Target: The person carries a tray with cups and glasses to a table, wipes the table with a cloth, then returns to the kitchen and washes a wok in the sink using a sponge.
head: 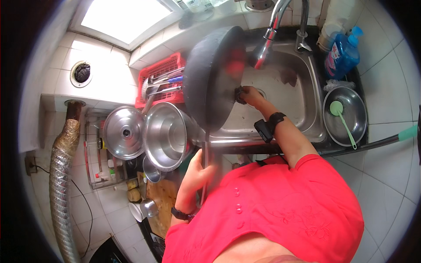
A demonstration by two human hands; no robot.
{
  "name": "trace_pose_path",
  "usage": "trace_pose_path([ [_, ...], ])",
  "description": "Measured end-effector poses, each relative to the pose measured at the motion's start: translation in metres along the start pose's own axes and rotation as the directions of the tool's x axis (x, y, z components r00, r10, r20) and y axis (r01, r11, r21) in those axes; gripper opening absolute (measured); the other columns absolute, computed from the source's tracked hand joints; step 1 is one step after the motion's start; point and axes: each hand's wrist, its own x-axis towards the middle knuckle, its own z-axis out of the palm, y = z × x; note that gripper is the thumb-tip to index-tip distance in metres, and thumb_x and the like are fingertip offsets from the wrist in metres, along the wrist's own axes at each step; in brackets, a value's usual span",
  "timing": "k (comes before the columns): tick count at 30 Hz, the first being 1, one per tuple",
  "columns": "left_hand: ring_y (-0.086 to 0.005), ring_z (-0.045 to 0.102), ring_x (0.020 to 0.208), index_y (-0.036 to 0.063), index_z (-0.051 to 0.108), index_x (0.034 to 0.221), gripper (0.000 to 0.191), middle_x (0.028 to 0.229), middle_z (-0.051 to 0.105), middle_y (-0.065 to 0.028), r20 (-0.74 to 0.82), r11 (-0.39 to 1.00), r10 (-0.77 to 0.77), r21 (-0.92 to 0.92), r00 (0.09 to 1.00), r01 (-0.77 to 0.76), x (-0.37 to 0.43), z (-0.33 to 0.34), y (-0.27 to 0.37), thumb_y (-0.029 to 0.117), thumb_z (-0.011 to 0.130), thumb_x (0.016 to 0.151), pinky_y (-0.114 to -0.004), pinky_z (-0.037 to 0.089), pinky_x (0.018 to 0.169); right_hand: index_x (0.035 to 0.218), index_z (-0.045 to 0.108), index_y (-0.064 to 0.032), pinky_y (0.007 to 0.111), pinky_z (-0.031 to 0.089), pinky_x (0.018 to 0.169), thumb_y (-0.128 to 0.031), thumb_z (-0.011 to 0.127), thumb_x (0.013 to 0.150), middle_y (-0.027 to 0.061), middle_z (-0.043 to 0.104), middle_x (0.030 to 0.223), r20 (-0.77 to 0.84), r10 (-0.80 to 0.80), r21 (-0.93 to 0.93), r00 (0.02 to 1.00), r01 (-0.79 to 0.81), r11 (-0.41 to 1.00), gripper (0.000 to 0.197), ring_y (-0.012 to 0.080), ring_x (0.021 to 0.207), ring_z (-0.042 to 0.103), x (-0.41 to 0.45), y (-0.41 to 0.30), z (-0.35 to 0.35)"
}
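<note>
A large dark wok (200, 79) is tilted up on its side over the left part of the stainless steel sink (279, 105). My left hand (199, 171) grips its long handle (206, 154), which points towards my body. My right hand (252, 96) is closed on a dark scrubber (240, 95), probably steel wool, close to the wok's inner face; whether they touch is unclear. A chrome faucet head (264, 49) hangs over the sink. A dark reddish scrap (288, 77) lies on the sink floor. The wok and left hand look blurred.
Left of the wok stand a steel pot (166, 136), a round metal lid (125, 132) and a red plastic basket (161, 82) of utensils. On the right are a blue pump bottle (343, 54) and a metal bowl (345, 115) holding a pale green ladle (342, 121).
</note>
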Motion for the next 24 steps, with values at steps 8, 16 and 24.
trace_pose_path([
  [8, -0.0067, 0.049, 0.061, 0.0037, 0.05, 0.092, 0.021, 0.072, 0.051, 0.0009, -0.068, 0.999, -0.003, 0.035, 0.998, 0.005, -0.007, -0.003, 0.017, 0.0, 0.057, 0.072, -0.022, 0.039, 0.051, 0.075, 0.063, -0.0036, 0.04, 0.043, 0.062, -0.016, 0.057, 0.078, 0.0086, 0.061, 0.071, -0.078, 0.014, -0.764, 0.997, -0.069, 0.641, 0.015, 0.0248, 0.061, 0.056, 0.005, 0.002, -0.022],
  [16, -0.0113, 0.045, 0.037, 0.0017, 0.044, 0.092, 0.018, 0.055, 0.048, -0.0023, 0.046, 0.995, 0.001, -0.096, 0.999, 0.004, 0.011, -0.018, -0.015, 0.002, 0.054, 0.077, -0.025, 0.035, 0.035, 0.083, 0.067, -0.0058, 0.043, 0.033, 0.094, -0.015, 0.062, 0.069, 0.0114, 0.052, 0.12, -0.194, -0.608, -0.975, 0.77, -0.219, 0.035, 0.017, 0.0254, 0.121, 0.04, -0.043, -0.045, -0.099],
  [24, -0.0129, 0.044, 0.036, 0.0009, 0.045, 0.091, 0.019, 0.052, 0.046, -0.003, 0.1, 0.998, -0.058, 0.006, 0.993, 0.058, 0.031, -0.012, -0.003, 0.003, 0.056, 0.076, -0.026, 0.037, 0.035, 0.082, 0.065, -0.0014, 0.04, 0.037, 0.094, -0.009, 0.059, 0.069, 0.0155, 0.051, 0.121, -0.154, -0.839, -0.982, 0.522, -0.173, 0.073, 0.016, 0.0318, 0.116, 0.044, -0.031, -0.079, -0.17],
])
